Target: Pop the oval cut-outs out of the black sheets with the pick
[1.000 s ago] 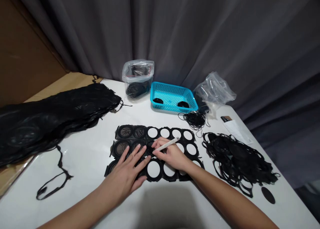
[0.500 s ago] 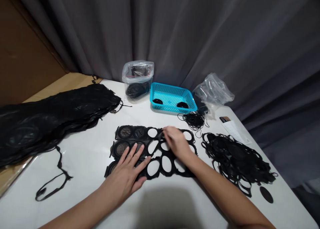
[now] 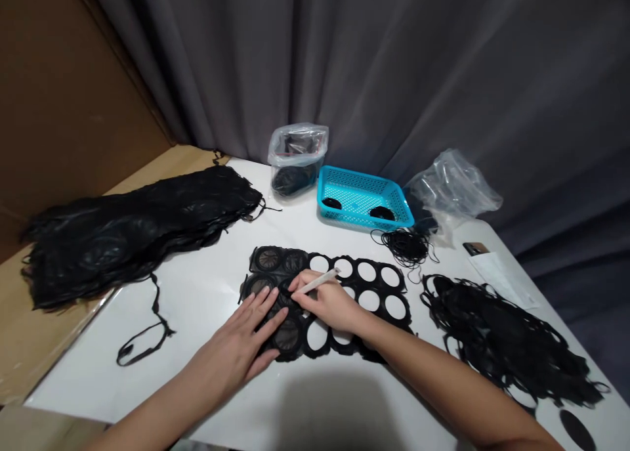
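A black rubbery sheet [image 3: 355, 283] lies on the white table, with rows of round openings on its right side. Thin dark discs [image 3: 288, 335] still fill the rings on its left. My left hand [image 3: 249, 329] rests on the sheet's left end, fingers spread and pressing flat. In my right hand [image 3: 329, 300] is a slim white pen-like tool [image 3: 319, 281], pinched between thumb and fingers. Its lower end meets a ring in the middle row, just right of my left fingertips; the exact tip is hidden.
Stacked black sheets [image 3: 142, 228] lie at left, near a loose black strip [image 3: 157, 326]. Behind are a clear bag [image 3: 298, 159], a blue basket [image 3: 364, 195] holding black pieces, and another plastic bag [image 3: 457, 188]. Black cords [image 3: 406, 246] and a scrap heap [image 3: 512, 339] lie right.
My right hand has moved left, from the holes to a filled ring beside my left hand, and the white tool now shows. The camera view has shifted, so the table contents sit farther right.
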`<state>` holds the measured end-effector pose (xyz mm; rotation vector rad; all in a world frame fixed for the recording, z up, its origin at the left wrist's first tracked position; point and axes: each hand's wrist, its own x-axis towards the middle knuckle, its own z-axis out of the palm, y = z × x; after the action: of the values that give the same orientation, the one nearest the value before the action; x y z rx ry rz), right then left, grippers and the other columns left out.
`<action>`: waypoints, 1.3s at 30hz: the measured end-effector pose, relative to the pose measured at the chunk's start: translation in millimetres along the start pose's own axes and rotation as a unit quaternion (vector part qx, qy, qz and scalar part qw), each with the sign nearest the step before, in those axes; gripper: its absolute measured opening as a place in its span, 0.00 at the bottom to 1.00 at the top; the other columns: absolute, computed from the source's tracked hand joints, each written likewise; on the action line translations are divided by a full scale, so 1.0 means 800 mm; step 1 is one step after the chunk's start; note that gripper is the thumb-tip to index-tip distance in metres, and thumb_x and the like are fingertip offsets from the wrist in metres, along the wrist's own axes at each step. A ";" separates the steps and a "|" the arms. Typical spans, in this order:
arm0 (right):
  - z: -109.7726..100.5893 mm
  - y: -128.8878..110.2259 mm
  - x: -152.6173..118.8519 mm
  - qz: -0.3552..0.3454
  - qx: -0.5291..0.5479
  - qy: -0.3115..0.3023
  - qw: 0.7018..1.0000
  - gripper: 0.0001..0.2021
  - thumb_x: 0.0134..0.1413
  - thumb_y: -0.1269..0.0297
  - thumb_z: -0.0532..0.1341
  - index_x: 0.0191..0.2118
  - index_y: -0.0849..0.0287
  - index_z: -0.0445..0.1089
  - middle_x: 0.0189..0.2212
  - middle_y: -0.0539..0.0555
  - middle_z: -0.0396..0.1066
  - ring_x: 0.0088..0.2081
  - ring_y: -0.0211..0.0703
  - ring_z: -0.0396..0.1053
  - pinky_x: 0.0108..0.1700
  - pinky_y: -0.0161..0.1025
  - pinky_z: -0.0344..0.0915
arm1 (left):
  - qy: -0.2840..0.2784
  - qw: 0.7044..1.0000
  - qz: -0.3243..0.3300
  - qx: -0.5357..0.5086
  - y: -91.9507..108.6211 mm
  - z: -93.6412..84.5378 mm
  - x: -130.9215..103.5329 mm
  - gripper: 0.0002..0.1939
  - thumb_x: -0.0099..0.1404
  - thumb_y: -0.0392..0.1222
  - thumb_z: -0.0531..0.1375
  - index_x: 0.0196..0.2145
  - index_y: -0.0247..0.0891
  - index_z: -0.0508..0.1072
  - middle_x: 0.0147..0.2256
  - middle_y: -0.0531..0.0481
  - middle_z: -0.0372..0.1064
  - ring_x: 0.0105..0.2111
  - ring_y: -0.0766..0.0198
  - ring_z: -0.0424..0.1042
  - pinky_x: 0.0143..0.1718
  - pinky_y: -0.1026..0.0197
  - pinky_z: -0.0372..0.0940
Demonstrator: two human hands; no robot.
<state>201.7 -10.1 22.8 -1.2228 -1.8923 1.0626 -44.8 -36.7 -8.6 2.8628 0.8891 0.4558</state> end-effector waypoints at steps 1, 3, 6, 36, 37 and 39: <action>0.002 0.001 -0.001 -0.001 0.002 -0.004 1.000 0.08 0.59 0.71 0.61 0.29 0.56 0.65 0.38 0.51 0.74 0.42 0.42 0.71 0.46 0.40 0.65 | -0.003 1.000 -0.002 -0.002 0.000 -0.001 -0.001 0.29 0.73 0.46 0.57 0.68 0.45 0.58 0.71 0.42 0.47 0.68 0.46 0.54 0.64 0.44 0.59; 0.004 0.002 -0.002 -0.001 0.004 -0.008 1.000 0.09 0.58 0.71 0.62 0.28 0.56 0.64 0.39 0.51 0.72 0.42 0.42 0.70 0.47 0.41 0.65 | -0.007 1.000 -0.005 -0.005 0.001 -0.002 -0.001 0.29 0.73 0.46 0.57 0.68 0.45 0.58 0.71 0.42 0.47 0.68 0.46 0.53 0.64 0.43 0.59; 0.004 0.003 -0.002 -0.008 -0.003 -0.008 1.000 0.11 0.58 0.72 0.63 0.27 0.57 0.62 0.39 0.51 0.70 0.41 0.41 0.69 0.47 0.40 0.64 | -0.008 1.000 -0.008 -0.007 0.003 -0.002 0.000 0.29 0.73 0.46 0.57 0.68 0.45 0.58 0.70 0.42 0.47 0.68 0.46 0.52 0.64 0.42 0.59; -0.024 0.032 0.060 -0.051 -0.059 0.015 0.997 0.07 0.63 0.68 0.58 0.32 0.57 0.66 0.38 0.53 0.72 0.40 0.43 0.70 0.45 0.40 0.64 | 0.032 0.999 -0.008 0.040 -0.043 0.021 0.067 0.25 0.74 0.48 0.56 0.64 0.36 0.65 0.66 0.36 0.58 0.66 0.42 0.56 0.63 0.38 0.58; -0.023 0.034 0.061 -0.049 -0.051 0.007 0.997 0.07 0.62 0.68 0.59 0.31 0.57 0.66 0.40 0.53 0.72 0.41 0.43 0.69 0.46 0.40 0.64 | 0.028 0.999 -0.011 0.039 -0.045 0.026 0.065 0.25 0.74 0.48 0.56 0.64 0.38 0.64 0.67 0.37 0.57 0.67 0.42 0.55 0.63 0.37 0.57; -0.025 0.037 0.062 -0.045 -0.039 -0.007 0.998 0.08 0.61 0.69 0.61 0.30 0.57 0.65 0.41 0.53 0.70 0.43 0.43 0.69 0.48 0.41 0.63 | 0.022 0.999 -0.016 0.038 -0.046 0.031 0.059 0.26 0.74 0.48 0.56 0.66 0.39 0.62 0.68 0.37 0.54 0.68 0.42 0.52 0.64 0.37 0.55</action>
<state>212.6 48.4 10.3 -1.1644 -1.9968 0.9610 -19.7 20.0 -27.1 2.9129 0.9788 0.4937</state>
